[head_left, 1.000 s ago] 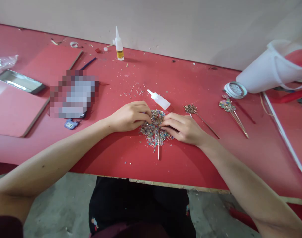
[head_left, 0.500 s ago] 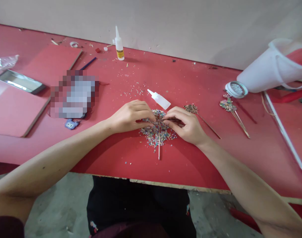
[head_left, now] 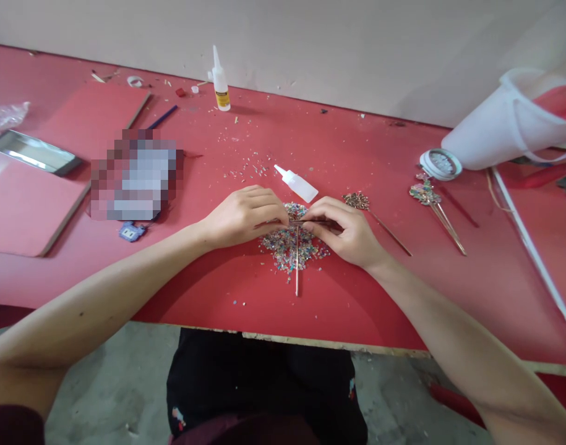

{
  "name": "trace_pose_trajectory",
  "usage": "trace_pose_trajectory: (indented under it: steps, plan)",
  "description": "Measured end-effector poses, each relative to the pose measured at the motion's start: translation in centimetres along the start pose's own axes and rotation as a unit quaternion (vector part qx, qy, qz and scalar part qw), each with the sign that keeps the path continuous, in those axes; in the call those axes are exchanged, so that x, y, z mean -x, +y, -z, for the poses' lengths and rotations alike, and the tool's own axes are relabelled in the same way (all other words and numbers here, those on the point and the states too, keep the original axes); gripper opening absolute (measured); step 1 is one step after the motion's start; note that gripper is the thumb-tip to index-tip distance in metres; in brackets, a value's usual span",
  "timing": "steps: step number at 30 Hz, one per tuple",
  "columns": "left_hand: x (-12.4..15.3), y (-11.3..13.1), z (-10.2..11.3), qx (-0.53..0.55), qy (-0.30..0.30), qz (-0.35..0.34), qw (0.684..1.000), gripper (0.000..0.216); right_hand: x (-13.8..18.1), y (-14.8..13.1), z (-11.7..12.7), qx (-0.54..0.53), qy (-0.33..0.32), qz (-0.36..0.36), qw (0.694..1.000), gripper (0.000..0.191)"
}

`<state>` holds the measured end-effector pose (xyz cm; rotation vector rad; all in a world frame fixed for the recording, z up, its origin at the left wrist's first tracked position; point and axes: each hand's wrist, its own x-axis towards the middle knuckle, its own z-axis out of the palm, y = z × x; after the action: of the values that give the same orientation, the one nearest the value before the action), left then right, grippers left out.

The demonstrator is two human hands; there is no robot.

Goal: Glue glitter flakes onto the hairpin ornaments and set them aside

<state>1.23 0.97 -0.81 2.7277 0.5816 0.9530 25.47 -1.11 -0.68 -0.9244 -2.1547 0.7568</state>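
Note:
My left hand (head_left: 249, 216) has its thumb and fingertips brought together at the head of a metal hairpin (head_left: 297, 266); whatever is between them is hidden. The hairpin's thin stem points toward me over a pile of small multicoloured chips (head_left: 287, 250), and its head is mostly covered by my fingers. My right hand (head_left: 350, 233) grips dark metal tweezers (head_left: 320, 220), whose tips reach left to the hairpin head, close to my left fingertips. Just beyond the pile a small white nozzle bottle (head_left: 300, 185) lies on its side.
Right of my hands lie a bare openwork hairpin (head_left: 388, 232) and a colourful decorated one (head_left: 426, 193). A small white jar (head_left: 440, 164) stands by a tilted white bucket (head_left: 491, 130). A yellow-labelled glue bottle (head_left: 221, 93) stands behind. Leftward are a blurred-out object (head_left: 143, 179) and red boards (head_left: 30, 210).
My left thumb and fingers, apart before, have closed together at the hairpin head. The tweezers in my right hand stay nearly in place. The whole view has shifted slightly.

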Motion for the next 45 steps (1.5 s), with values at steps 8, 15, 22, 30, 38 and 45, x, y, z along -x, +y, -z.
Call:
trace_pose_trajectory:
  steps: [8,15,22,30,38,45]
  plan:
    - [-0.1,0.0,0.0,0.078,-0.032,0.087,0.993,0.011,0.3,0.1,0.1,0.055,0.038,0.048,0.997,0.007]
    - [-0.4,0.8,0.3,0.144,-0.028,0.147,0.978,0.008,0.4,0.3,0.0,0.084,0.015,0.096,0.992,0.012]
    - [-0.3,1.3,0.5,0.177,-0.013,0.217,0.960,0.005,0.4,0.2,0.1,0.075,0.026,0.085,0.993,0.010]
    - [-0.4,0.9,0.3,0.149,-0.037,0.223,0.963,0.010,0.2,0.1,0.2,0.053,0.058,0.049,0.996,0.005]
    - [-0.4,1.0,0.1,0.238,0.005,0.267,0.934,0.009,0.3,0.3,0.1,0.062,0.054,0.059,0.995,0.008]
    - [-0.3,1.1,0.0,0.230,0.014,0.264,0.937,0.012,0.3,0.2,0.0,0.080,0.047,0.064,0.994,0.008]
